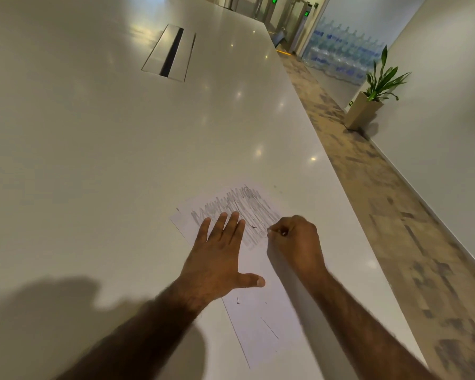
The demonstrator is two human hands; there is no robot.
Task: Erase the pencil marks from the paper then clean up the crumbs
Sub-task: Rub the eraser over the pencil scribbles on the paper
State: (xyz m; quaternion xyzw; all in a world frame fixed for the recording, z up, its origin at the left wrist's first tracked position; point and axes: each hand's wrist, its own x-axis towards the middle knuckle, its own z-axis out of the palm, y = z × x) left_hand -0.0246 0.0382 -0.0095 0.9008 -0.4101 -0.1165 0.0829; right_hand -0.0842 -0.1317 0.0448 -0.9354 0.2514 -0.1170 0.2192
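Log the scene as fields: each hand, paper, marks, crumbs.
left hand: flat, pressing the paper
right hand: pinching a small pale item, likely the eraser, at the scribble's near edge
marks: dense grey scribble, mostly unerased
crumbs: a few dark bits on the scribble
table: white, glossy; paper near its right edge

Left hand (220, 256) lies flat on paper (261, 325); right hand (296, 242) pinches small pale object (269, 231).
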